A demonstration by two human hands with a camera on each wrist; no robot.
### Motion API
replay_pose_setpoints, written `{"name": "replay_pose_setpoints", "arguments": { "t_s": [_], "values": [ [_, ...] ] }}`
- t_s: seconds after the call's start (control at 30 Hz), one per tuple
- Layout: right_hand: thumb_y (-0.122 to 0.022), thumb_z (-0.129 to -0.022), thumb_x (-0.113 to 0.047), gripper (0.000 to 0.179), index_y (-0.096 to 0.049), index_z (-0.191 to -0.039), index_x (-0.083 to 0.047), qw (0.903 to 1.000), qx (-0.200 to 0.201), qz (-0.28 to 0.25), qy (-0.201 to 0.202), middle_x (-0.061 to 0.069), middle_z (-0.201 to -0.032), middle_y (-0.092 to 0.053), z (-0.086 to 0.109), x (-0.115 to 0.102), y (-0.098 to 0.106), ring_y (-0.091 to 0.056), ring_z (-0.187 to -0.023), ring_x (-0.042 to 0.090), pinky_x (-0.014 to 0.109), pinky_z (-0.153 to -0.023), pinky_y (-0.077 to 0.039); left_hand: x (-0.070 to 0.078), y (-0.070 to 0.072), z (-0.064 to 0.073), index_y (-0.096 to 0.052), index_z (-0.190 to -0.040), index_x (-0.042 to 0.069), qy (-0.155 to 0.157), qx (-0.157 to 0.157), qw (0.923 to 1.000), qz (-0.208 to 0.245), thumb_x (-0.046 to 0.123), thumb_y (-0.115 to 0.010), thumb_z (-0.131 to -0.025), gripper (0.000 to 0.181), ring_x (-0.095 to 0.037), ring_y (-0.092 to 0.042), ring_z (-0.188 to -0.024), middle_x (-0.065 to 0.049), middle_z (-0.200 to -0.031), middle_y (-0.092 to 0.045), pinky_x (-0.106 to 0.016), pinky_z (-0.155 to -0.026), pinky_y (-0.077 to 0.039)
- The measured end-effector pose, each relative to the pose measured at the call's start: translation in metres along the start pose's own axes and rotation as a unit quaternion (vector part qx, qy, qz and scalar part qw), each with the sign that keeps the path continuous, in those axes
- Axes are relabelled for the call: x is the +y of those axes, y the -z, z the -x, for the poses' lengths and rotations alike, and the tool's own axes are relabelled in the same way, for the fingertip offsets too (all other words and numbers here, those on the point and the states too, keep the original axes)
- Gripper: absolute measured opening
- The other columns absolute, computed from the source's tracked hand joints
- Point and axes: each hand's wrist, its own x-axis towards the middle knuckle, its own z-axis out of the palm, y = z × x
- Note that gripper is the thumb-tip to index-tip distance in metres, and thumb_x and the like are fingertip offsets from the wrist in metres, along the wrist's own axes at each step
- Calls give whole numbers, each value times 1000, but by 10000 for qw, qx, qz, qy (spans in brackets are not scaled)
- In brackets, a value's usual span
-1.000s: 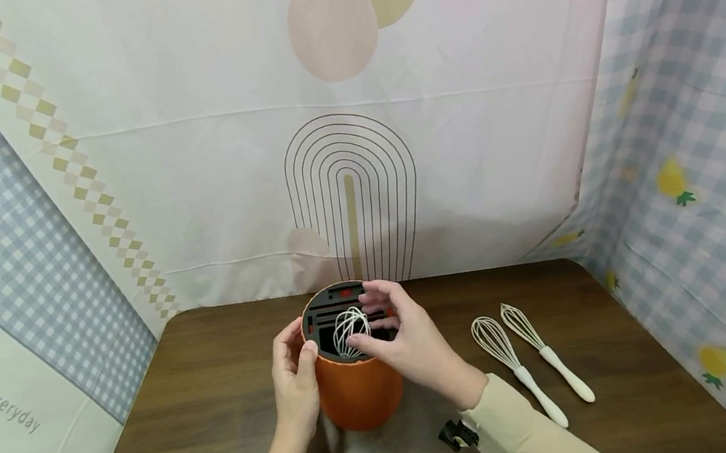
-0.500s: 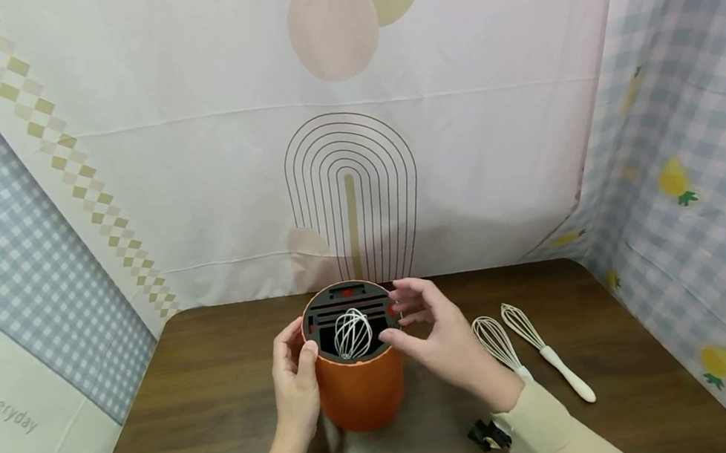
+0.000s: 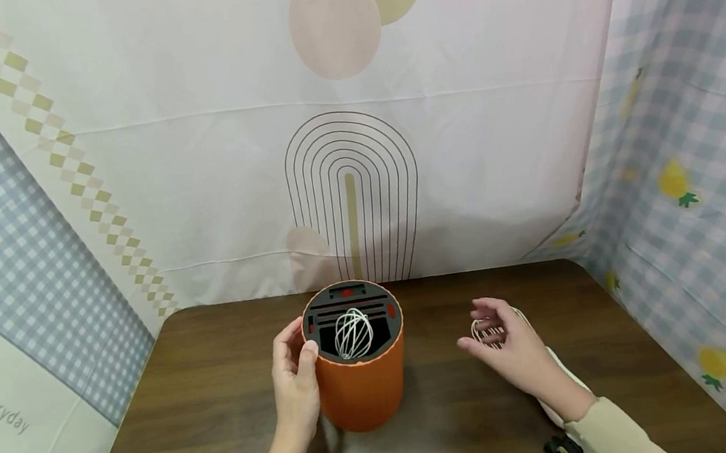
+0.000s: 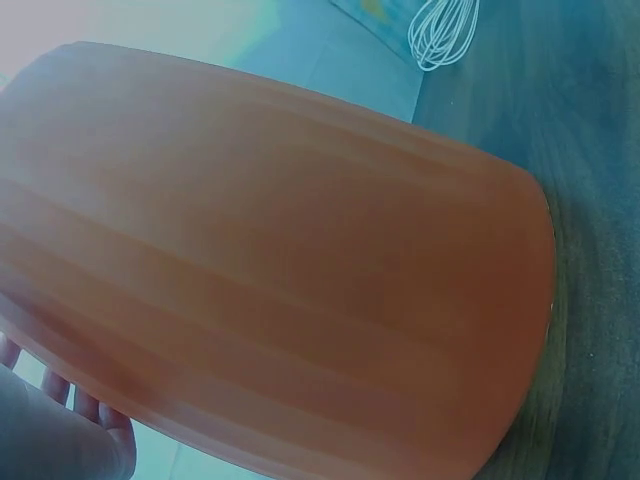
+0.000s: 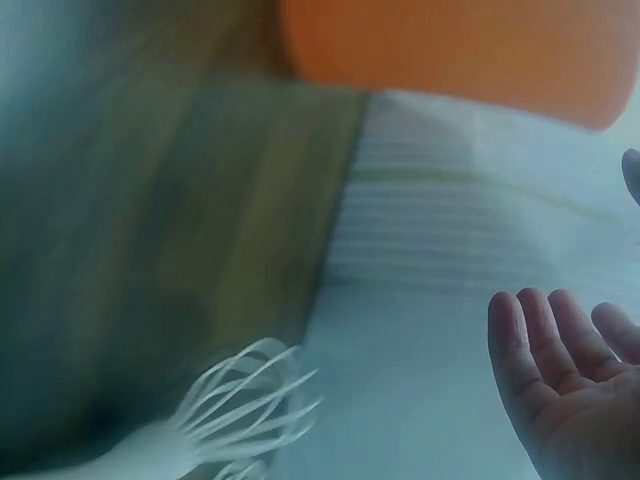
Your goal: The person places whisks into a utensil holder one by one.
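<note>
An orange round utensil holder (image 3: 363, 394) with a black slotted insert stands upright on the table. My left hand (image 3: 295, 387) holds its left side, thumb at the front of the rim and fingers round the outside. One whisk (image 3: 353, 332) is in the large compartment, its wire head up and its handle hidden inside. Out to the right, my right hand (image 3: 526, 357) is in the air with relaxed fingers and nothing in it. It overlaps two white whisks lying on the table; the handle of one whisk (image 5: 150, 455) shows in the right wrist view.
The brown wooden table (image 3: 221, 399) ends at a printed white cloth (image 3: 218, 198) behind the holder. Blue checked cloths hang at the left and right sides. Narrow slots with red marks lie behind the large compartment in the insert.
My right hand has moved from above the holder rightward to over the loose whisks. The left hand and holder have stayed in place, with the whisk standing in the compartment.
</note>
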Motion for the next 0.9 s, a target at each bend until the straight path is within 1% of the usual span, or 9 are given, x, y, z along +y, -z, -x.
{"name": "replay_pose_setpoints", "arguments": {
  "t_s": [0.2,0.4,0.5,0.67,0.9],
  "values": [
    [-75,-81,-44,69,-45,-135,-14,9977,-6,408,-534,5,-119,-59,17,32,14,-60,-102,25,35,-79,-53,0,1,0,-45,-137,11,51,-33,10000,-11,10,-52,-99,39,-21,-48,-117,-7,-129,-53,-21,-93,-44],
    [-73,-82,-49,73,-44,-135,-8,9910,-63,801,-1066,12,-119,-58,29,51,24,-60,-102,27,38,-77,-52,0,1,0,-46,-136,11,30,-55,10000,-3,11,-51,-99,38,-21,-48,-117,-8,-129,-53,-21,-94,-44],
    [-72,-82,-49,75,-43,-136,-5,9885,-96,890,-1216,14,-120,-58,33,58,27,-60,-102,28,41,-78,-51,0,1,0,-46,-136,10,-12,-59,10000,11,11,-51,-99,37,-21,-48,-117,-8,-129,-53,-21,-94,-44],
    [-72,-82,-50,78,-42,-137,-4,9829,-185,1097,-1465,15,-122,-58,40,70,28,-58,-102,27,43,-80,-49,0,1,0,-46,-136,9,-53,-61,10000,55,10,-51,-99,37,-21,-48,-118,-9,-129,-53,-21,-94,-43],
    [-72,-82,-51,78,-42,-137,-5,9789,-215,1230,-1615,13,-122,-58,48,81,26,-58,-101,24,40,-79,-49,0,1,0,-46,-136,9,-24,-70,10000,27,9,-51,-99,38,-21,-48,-118,-8,-129,-53,-21,-94,-43]
  ]
}}
